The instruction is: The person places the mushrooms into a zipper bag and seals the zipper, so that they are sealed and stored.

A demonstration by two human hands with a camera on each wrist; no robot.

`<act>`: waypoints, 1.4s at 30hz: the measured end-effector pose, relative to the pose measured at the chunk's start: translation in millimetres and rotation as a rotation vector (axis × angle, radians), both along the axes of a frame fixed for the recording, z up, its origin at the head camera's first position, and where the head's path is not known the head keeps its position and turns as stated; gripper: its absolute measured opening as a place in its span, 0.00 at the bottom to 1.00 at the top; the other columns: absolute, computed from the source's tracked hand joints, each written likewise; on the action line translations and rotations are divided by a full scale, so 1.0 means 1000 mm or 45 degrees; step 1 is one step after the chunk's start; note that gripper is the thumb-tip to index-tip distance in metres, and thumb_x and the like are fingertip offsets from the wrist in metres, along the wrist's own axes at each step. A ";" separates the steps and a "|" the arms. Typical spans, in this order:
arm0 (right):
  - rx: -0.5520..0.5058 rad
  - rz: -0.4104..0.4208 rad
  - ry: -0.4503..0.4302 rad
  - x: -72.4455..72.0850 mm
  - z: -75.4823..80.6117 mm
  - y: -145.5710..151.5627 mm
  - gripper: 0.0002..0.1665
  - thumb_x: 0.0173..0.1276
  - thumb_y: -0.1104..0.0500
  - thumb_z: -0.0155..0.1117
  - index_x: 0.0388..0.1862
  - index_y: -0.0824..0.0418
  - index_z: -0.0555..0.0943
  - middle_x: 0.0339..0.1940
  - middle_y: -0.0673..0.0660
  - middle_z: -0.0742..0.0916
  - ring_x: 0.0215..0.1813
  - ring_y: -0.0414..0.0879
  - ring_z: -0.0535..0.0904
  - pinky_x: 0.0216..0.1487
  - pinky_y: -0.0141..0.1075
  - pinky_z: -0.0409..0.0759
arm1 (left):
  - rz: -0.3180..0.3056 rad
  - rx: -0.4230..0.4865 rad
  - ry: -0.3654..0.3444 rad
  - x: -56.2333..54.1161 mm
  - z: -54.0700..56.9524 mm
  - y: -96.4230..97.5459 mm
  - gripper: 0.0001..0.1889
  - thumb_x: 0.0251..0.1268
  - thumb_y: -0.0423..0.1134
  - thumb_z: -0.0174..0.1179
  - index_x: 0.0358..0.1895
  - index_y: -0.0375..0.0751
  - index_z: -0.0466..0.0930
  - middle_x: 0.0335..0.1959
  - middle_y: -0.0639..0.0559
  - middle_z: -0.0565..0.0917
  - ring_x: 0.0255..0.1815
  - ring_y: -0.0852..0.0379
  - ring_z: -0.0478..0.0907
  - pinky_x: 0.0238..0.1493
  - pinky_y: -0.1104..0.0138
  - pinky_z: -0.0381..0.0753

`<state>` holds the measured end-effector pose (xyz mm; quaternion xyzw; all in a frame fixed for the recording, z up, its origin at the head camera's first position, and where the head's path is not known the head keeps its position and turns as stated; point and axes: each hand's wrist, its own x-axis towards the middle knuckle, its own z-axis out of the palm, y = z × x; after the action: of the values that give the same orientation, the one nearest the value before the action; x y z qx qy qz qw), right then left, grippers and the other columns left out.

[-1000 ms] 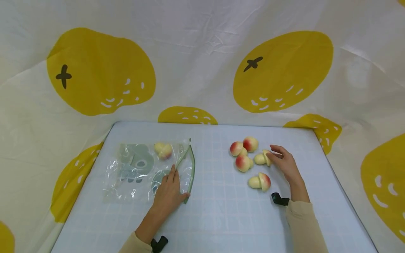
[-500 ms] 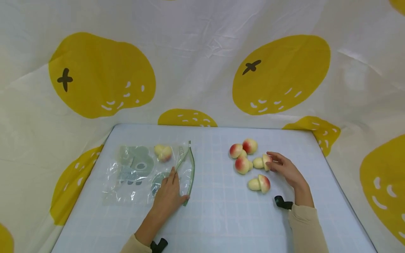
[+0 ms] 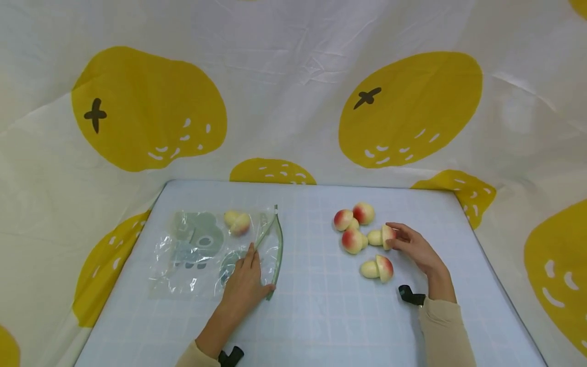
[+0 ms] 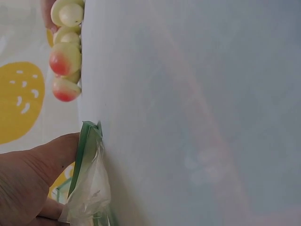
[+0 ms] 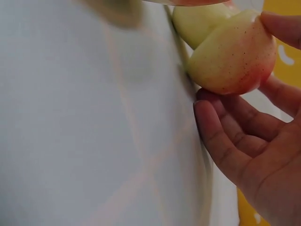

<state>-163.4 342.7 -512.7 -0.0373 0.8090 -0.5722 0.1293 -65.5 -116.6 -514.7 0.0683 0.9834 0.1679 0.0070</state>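
Note:
My left hand [image 3: 245,280] lies on a clear zip bag [image 3: 160,275] in the head view, fingers stretched across its mouth. In the left wrist view, the thumb touches the bag's green zip strip [image 4: 84,141]. The strip's two sides stand apart. Inside the bag is one cream toy mushroom [image 3: 238,224]. My right hand [image 3: 417,250] pinches a toy mushroom [image 3: 376,238] with a red-tinged cap, its stem pointing left. The right wrist view shows thumb and fingers on opposite sides of that cap [image 5: 235,56], close above the tabletop.
More cream-and-red toy mushrooms lie around the right hand: two at the back [image 3: 364,213], [image 3: 343,219], one to its left [image 3: 352,240] and one nearer [image 3: 377,268]. The pale checked table [image 3: 316,316] meets a white curtain [image 3: 284,102] with yellow fruit prints behind.
My right hand has come down slightly and closed its fingers round the toy mushroom's cap. The left hand and the bag have stayed in place.

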 end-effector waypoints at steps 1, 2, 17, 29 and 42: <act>0.003 -0.003 0.003 0.000 0.000 0.000 0.36 0.69 0.58 0.69 0.72 0.66 0.68 0.51 0.59 0.78 0.46 0.42 0.76 0.48 0.28 0.76 | -0.002 -0.001 0.005 0.000 0.000 0.000 0.56 0.45 0.53 0.80 0.70 0.20 0.60 0.76 0.32 0.57 0.63 0.34 0.68 0.55 0.49 0.78; 0.007 -0.008 0.005 0.000 0.000 0.000 0.36 0.69 0.57 0.69 0.72 0.66 0.68 0.51 0.59 0.78 0.46 0.42 0.76 0.48 0.28 0.76 | -0.003 -0.002 0.011 0.000 0.000 0.000 0.56 0.45 0.53 0.80 0.70 0.20 0.60 0.76 0.32 0.57 0.63 0.34 0.69 0.55 0.49 0.78; -0.026 -0.097 0.053 0.009 0.014 -0.007 0.37 0.69 0.56 0.69 0.73 0.64 0.68 0.57 0.53 0.80 0.53 0.41 0.77 0.51 0.26 0.75 | -0.021 -0.012 0.031 0.002 0.002 0.000 0.56 0.45 0.53 0.80 0.70 0.19 0.61 0.75 0.31 0.58 0.62 0.34 0.69 0.55 0.49 0.78; -0.094 -0.135 0.262 0.021 0.044 -0.032 0.35 0.69 0.63 0.69 0.73 0.64 0.69 0.59 0.49 0.80 0.58 0.43 0.73 0.54 0.24 0.73 | -0.023 -0.023 0.008 0.000 0.002 0.000 0.56 0.47 0.54 0.79 0.71 0.19 0.59 0.76 0.31 0.57 0.64 0.34 0.68 0.55 0.49 0.78; -0.204 0.009 0.338 0.022 0.059 -0.082 0.33 0.68 0.66 0.69 0.70 0.64 0.71 0.64 0.57 0.79 0.57 0.49 0.75 0.53 0.30 0.77 | -0.013 0.018 0.013 0.002 0.002 0.001 0.56 0.46 0.51 0.80 0.71 0.19 0.59 0.76 0.31 0.57 0.64 0.33 0.68 0.56 0.49 0.77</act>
<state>-141.7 260.9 -453.3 -0.1257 0.7706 -0.6245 0.0197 -63.4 -115.6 -512.8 0.0740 0.9819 0.1746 0.0025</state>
